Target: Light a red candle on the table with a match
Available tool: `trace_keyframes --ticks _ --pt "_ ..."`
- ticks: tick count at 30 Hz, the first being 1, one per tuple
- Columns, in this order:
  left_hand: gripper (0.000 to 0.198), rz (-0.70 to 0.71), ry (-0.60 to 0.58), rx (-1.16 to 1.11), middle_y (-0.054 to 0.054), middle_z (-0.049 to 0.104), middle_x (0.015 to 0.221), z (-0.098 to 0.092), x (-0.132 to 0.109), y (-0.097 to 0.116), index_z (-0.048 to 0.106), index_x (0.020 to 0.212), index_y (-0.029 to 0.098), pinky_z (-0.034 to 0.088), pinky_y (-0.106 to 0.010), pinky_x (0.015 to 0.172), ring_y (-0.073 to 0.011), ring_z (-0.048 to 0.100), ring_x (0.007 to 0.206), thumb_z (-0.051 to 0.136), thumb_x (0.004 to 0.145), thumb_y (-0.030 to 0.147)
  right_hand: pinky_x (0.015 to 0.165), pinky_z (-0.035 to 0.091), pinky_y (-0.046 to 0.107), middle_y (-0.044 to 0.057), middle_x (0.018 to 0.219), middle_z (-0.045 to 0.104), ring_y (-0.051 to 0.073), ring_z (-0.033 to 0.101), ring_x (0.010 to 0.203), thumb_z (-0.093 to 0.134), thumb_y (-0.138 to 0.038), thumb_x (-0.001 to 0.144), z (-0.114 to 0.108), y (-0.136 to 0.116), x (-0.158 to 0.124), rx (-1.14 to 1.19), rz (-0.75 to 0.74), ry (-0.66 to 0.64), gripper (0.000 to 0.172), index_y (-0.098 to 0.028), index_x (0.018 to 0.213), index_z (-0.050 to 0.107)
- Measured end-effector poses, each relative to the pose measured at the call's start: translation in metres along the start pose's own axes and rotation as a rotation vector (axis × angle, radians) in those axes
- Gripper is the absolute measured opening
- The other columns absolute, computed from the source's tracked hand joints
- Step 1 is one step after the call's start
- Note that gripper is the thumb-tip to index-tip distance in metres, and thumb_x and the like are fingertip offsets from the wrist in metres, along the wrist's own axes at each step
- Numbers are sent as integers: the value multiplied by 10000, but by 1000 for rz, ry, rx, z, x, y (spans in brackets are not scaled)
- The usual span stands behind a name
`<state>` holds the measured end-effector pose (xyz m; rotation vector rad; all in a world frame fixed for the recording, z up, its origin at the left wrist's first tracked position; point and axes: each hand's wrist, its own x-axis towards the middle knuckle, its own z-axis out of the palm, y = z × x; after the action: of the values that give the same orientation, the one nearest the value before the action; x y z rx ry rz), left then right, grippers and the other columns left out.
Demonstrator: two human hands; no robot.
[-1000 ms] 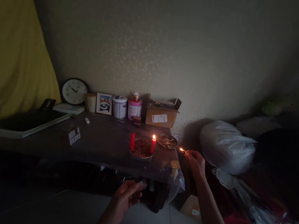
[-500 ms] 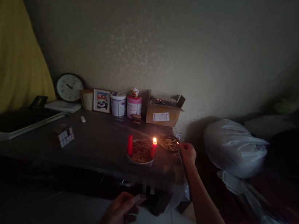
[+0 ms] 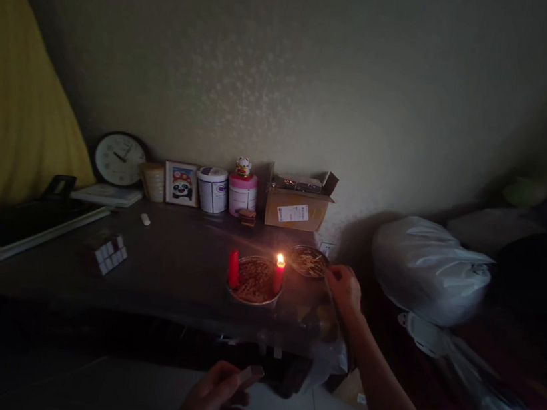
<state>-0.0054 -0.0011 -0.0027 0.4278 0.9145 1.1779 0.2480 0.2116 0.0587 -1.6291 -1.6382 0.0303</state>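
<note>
My left hand [image 3: 218, 396], low in front of the table, is closed around a small box [image 3: 250, 375] that looks like a matchbox. At the table's right edge my right hand [image 3: 344, 290] pinches a match, hardly visible in the dim light, beside a round dish [image 3: 323, 275] with several thin sticks in it. No flame shows at my right fingertips. A shallow round tin [image 3: 251, 301] of brown grainy stuff holds two upright red candles. Its right candle [image 3: 278, 279] burns; its left candle [image 3: 233, 269] is unlit.
Along the wall stand a clock [image 3: 119, 159], a framed panda picture [image 3: 182, 185], two tubs and an open cardboard box [image 3: 296, 209]. A white block-like cube [image 3: 110, 254] sits on the table's left. To the right is a stuffed white plastic bag [image 3: 426, 269].
The small flame at my right fingertips no longer shows. My right hand stays by the stick dish, and my left hand still holds the box. The view has shifted slightly.
</note>
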Motion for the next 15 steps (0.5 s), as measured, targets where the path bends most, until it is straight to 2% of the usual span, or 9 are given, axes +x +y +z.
trace_keyframes --ticks 3,5,8,10,12,15 --pt "383 4 -11 -3 -68 717 895 1 -3 -1 544 661 182 399 -244 564 -132 593 635 787 531 449 677 437 256 33 803 621 160 575 730 527 -356 770 -28 -19 -26 62 -82 -48 192 -194 784 630" --pt "399 -3 -11 3 -55 715 852 2 -3 -4 533 648 185 396 -239 554 -129 589 619 793 511 454 662 445 259 32 795 630 158 580 713 514 -358 792 -46 -40 -55 168 -125 -136 195 -192 792 617" --pt "420 -25 21 63 -22 689 738 5 1 -11 527 640 188 386 -232 532 -133 586 596 798 482 468 680 457 252 13 789 625 145 587 733 469 -333 854 -66 -72 -112 284 -188 -392 194 -204 800 603" --pt "409 -37 83 162 2 647 651 7 3 -14 534 640 188 374 -232 514 -139 578 576 795 485 462 681 466 233 11 812 617 131 589 740 465 -320 877 -69 -86 -149 345 -266 -531 181 -206 819 594" --pt "381 -35 126 284 5 625 624 9 3 -15 551 650 186 376 -240 516 -152 578 586 783 512 455 775 474 238 38 972 617 143 596 867 504 -308 863 -65 -91 -179 413 -350 -566 165 -212 979 573" --pt "357 58 66 405 -29 657 690 11 -5 -11 581 688 187 405 -268 575 -180 583 658 747 562 477 832 474 245 60 1052 615 166 595 954 571 -312 823 -54 -86 -202 440 -360 -601 288 -213 1090 529"
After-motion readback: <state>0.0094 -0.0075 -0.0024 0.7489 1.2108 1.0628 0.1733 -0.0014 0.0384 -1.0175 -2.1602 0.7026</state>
